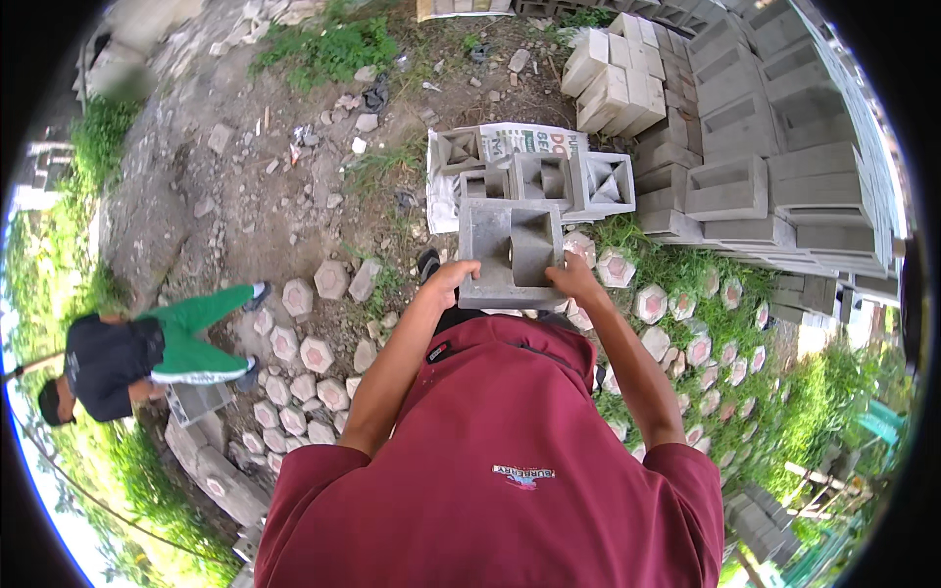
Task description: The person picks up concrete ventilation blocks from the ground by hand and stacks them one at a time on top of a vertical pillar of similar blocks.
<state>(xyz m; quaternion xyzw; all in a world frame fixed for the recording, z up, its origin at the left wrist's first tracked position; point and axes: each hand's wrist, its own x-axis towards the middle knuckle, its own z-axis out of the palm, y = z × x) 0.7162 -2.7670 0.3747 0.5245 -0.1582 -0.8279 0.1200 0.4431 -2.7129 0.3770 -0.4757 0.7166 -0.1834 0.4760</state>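
A grey hollow concrete block (487,240) is held in front of my body between both hands. My left hand (453,279) grips its near left side, the thumb over the top edge. On the near right side my right hand (573,276) has closed in the same way. Just beyond it, several decorative vent blocks with angled inner shapes stand on a printed white sack (440,205); one of them (605,183) is at the right end of the row. Whether the held block touches those behind it I cannot tell.
Tall stacks of grey hollow blocks (730,186) rise at the right, beside pale blocks (622,83). Hexagonal pavers (317,353) cover the ground around me, with grass between them at the right. At left, another person (113,353) in green trousers bends over a grey block (199,402).
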